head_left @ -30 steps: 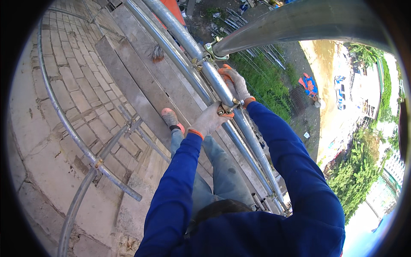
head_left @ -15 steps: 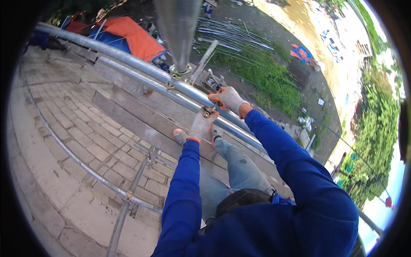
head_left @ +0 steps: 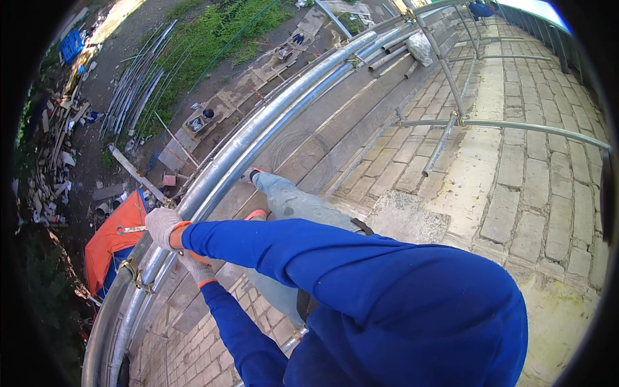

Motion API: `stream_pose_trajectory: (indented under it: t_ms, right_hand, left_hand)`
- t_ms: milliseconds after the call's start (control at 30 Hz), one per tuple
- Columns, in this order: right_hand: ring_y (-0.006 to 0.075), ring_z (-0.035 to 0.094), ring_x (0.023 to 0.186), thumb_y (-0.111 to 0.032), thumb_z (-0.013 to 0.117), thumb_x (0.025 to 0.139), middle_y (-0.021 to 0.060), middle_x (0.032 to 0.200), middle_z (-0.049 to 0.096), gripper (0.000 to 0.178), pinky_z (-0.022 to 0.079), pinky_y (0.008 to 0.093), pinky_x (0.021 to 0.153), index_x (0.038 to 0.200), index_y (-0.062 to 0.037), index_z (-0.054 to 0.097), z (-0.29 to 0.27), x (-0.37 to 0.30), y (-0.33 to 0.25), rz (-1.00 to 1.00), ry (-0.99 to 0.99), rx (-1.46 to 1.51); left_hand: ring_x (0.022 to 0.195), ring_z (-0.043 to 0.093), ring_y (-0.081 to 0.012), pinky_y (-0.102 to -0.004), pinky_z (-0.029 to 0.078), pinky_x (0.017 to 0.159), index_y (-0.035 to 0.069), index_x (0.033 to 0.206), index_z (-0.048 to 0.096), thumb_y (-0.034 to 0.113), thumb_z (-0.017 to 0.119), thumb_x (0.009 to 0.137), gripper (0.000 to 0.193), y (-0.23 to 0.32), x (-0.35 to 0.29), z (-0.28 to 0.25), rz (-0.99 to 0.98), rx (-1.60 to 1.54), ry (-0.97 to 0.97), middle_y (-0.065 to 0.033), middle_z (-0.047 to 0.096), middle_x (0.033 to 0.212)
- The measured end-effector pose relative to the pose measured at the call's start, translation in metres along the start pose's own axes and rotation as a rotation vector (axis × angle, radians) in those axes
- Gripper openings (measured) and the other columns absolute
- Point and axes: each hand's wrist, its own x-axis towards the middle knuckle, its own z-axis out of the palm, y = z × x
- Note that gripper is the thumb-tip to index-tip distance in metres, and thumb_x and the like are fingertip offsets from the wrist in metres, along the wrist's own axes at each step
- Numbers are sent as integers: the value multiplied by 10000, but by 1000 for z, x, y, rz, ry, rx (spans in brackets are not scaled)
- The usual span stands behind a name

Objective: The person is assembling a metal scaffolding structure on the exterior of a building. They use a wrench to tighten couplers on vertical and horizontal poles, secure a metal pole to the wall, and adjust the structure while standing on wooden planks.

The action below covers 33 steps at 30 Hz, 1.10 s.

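Note:
My right hand (head_left: 162, 227), in a pale knitted glove with orange trim, is closed around a ring spanner (head_left: 132, 229). The spanner's ring end points outward, past the scaffold tubes. Below the right wrist, my gloved left hand (head_left: 195, 267) is at the inner side of the lower steel tube (head_left: 222, 184); its fingers are hidden by the right hand and cuff. Two galvanised tubes run side by side here, the outer one being the thicker tube (head_left: 261, 126). A scaffold clamp (head_left: 133, 274) grips them just beyond my hands.
Under my feet lie scaffold planks (head_left: 303, 158) beside a block wall (head_left: 516, 187). Loose pipes (head_left: 390, 58) and a white sack (head_left: 420, 48) rest farther along. Upright and cross tubes (head_left: 445, 71) stand by the wall. Far below are an orange tarp (head_left: 115, 242) and stacked rods (head_left: 138, 80).
My view has swung to the right along the scaffold, so my hands now appear at the left. The spanner now shows in my right hand, and my left hand is partly covered.

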Motion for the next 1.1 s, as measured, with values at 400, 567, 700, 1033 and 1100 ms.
stream_pose_trajectory:
  t_ms: [400,567,700,1033,1100]
  right_hand:
    - [339,751,931,-200,734,796,159,984,768,234,601,450,763,978,-64,792,-24,13,-4,-74,-181,-109]
    - [328,748,954,-236,727,819,180,1037,759,264,599,433,789,992,-45,784,-25,14,-6,-17,-132,-25]
    - [307,756,785,-233,753,754,164,797,750,240,600,419,714,931,-79,805,-30,39,-3,-135,-400,-192]
    - [158,409,376,-73,729,914,28,515,432,324,298,337,359,662,-69,525,-54,36,-1,89,-688,43]
    - [164,421,383,-94,719,926,36,510,444,319,299,335,364,660,-58,546,-63,33,-14,151,-713,152]
  left_hand:
    - [1092,642,-241,-380,518,954,68,1389,487,412,486,1049,484,-14,21,-13,5,-25,-161,-79,639,1281]
    - [939,670,-173,-318,551,777,61,1351,506,165,637,977,410,-17,38,-4,-33,-212,-205,-65,685,1131]
    - [672,637,-160,-299,522,574,30,1223,579,116,705,937,324,1,20,28,-95,-130,-175,-49,680,903]
    - [860,618,-136,-309,507,739,43,1296,582,257,804,888,511,23,-42,73,237,47,-112,-41,695,1008]
    - [824,623,-150,-327,513,716,42,1302,579,288,812,880,541,31,-51,69,227,-75,-203,-54,696,977]
